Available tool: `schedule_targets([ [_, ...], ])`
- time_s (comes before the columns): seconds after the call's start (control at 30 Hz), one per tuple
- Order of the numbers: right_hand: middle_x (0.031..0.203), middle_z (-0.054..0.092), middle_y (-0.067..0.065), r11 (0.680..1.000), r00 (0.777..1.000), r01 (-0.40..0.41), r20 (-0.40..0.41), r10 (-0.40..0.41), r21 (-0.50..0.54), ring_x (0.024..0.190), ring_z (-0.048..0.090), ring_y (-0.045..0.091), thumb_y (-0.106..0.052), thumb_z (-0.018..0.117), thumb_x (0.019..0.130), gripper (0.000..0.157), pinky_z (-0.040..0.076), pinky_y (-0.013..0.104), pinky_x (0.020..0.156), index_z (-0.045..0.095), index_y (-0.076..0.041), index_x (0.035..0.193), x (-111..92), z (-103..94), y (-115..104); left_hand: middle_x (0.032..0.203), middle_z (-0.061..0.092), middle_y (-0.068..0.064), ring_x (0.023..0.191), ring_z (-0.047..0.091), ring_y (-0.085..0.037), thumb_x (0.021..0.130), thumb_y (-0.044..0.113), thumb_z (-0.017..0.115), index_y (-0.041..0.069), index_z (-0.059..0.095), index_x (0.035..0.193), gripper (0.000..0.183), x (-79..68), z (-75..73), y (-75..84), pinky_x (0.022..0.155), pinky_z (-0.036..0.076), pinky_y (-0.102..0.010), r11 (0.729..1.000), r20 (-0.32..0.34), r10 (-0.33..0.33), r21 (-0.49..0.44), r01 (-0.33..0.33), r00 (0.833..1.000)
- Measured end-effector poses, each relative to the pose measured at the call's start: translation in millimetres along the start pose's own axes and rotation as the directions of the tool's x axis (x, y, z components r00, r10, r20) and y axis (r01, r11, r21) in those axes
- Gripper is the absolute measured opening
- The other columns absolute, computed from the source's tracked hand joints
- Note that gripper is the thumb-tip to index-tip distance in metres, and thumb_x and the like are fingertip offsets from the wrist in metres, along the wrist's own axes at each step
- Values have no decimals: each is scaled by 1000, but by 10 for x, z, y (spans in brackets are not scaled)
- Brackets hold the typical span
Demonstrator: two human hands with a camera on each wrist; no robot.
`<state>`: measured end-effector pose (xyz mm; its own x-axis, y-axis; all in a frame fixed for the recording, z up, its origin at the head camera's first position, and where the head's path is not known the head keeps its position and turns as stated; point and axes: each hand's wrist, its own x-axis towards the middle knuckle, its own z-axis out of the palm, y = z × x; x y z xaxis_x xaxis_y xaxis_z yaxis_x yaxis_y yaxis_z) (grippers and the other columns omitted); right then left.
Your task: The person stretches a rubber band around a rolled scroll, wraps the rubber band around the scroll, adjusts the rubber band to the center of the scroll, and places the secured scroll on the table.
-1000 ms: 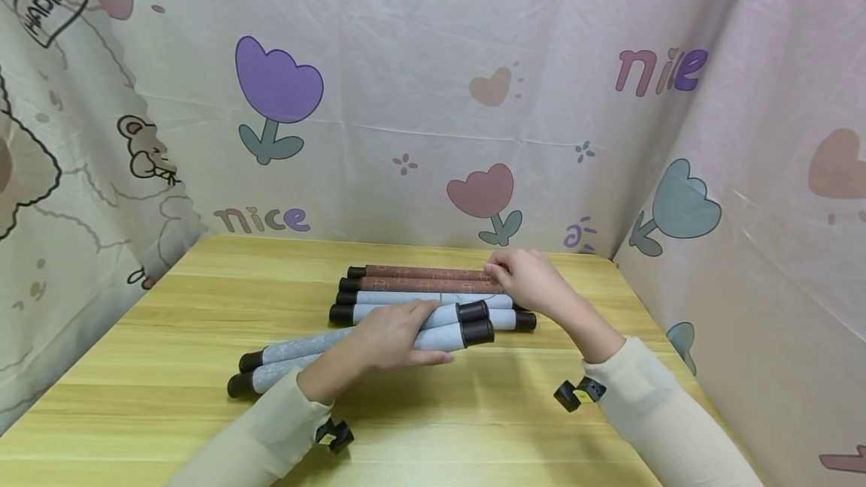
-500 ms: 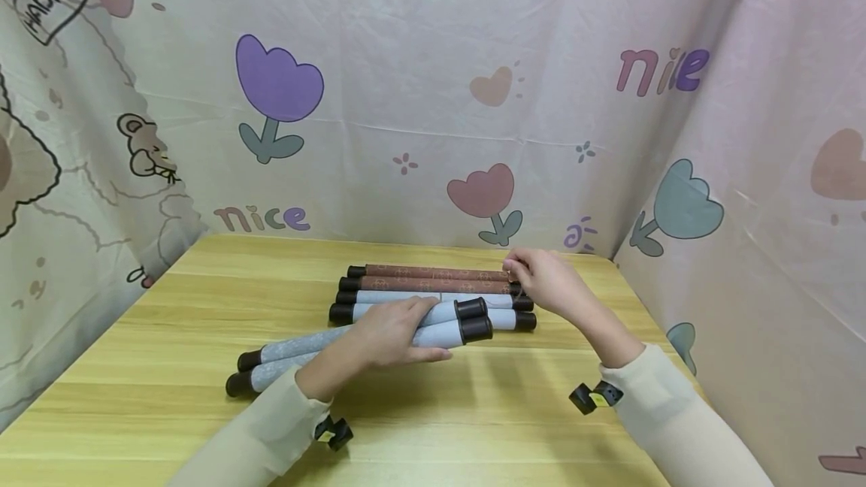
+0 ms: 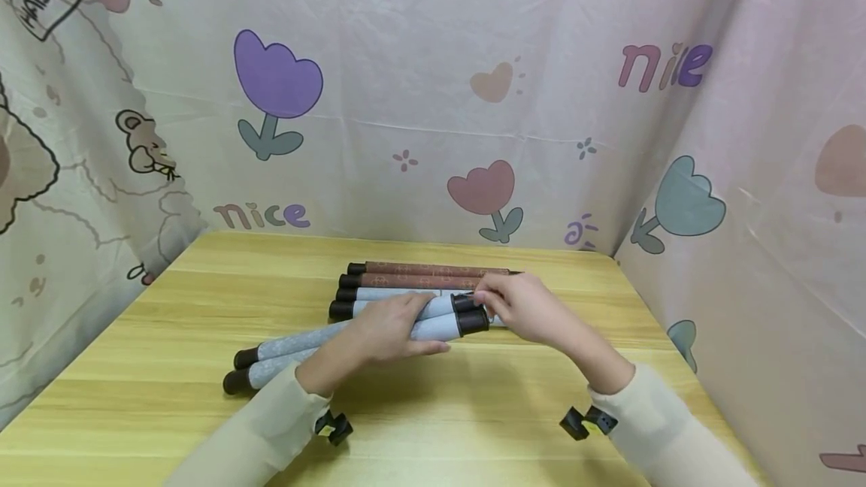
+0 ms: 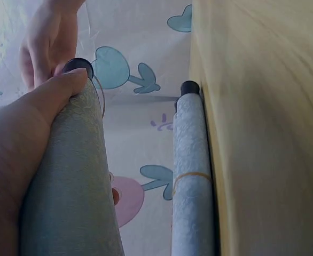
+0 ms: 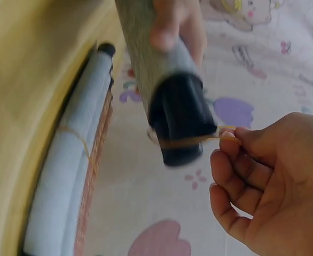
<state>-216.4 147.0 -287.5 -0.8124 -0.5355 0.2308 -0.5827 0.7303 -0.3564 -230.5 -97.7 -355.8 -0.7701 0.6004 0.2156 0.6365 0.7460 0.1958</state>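
Observation:
My left hand (image 3: 386, 333) grips a light blue double-rolled scroll (image 3: 435, 328) with black end caps, its right end lifted and its left end lower over the table. At the lifted end, my right hand (image 3: 531, 307) pinches a yellowish rubber band (image 5: 191, 142) between thumb and forefinger. In the right wrist view the band is pulled taut and runs across the black caps (image 5: 186, 114). Behind lies another light blue scroll (image 3: 368, 310) with a rubber band (image 4: 191, 175) round it, partly hidden by my hands. A brown patterned scroll (image 3: 406, 281) lies against its far side.
All this is on a wood-grain table (image 3: 487, 427). A patterned curtain (image 3: 379, 179) hangs close behind the table and along both sides. Small black devices (image 3: 587, 422) are worn at both wrists.
My right hand first moved right along the lying scrolls, then came left and nearer to the held scroll's black caps. The left hand and its scroll have barely moved.

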Motion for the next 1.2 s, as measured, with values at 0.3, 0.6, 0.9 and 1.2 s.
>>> schedule_targets([
  [0.3,71,63,-13,996,995,81,-56,-79,36,59,52,-4,-15,61,97,11,46,18,56,68,-17,88,-237,525,-335,110,62,-6,82,57,-16,83,74,55,9,46,142,89,-12,-107,-101,65,49,-32,997,-91,-75,-3,75,993],
  [0.6,71,64,-12,989,994,102,-54,-96,106,54,50,-1,-21,60,98,16,45,20,53,69,-19,85,10,529,-730,113,66,-11,94,66,-25,83,47,74,1,56,130,69,-32,63,-70,77,56,-38,984,-150,169,87,-157,974],
  [0.9,84,70,-1,865,942,-310,253,222,395,83,67,12,-16,44,104,28,52,36,88,68,-3,101,607,210,-322,113,67,-15,90,67,-26,88,64,58,-7,44,139,89,-63,99,121,77,56,-37,960,-76,212,204,-193,974],
  [1.2,95,70,12,743,826,-478,528,198,469,91,67,24,-10,43,102,27,54,40,85,65,5,98,766,174,-87,104,67,-8,86,65,-22,89,67,53,1,54,125,75,-58,123,258,74,55,-35,941,-55,282,209,-265,958],
])
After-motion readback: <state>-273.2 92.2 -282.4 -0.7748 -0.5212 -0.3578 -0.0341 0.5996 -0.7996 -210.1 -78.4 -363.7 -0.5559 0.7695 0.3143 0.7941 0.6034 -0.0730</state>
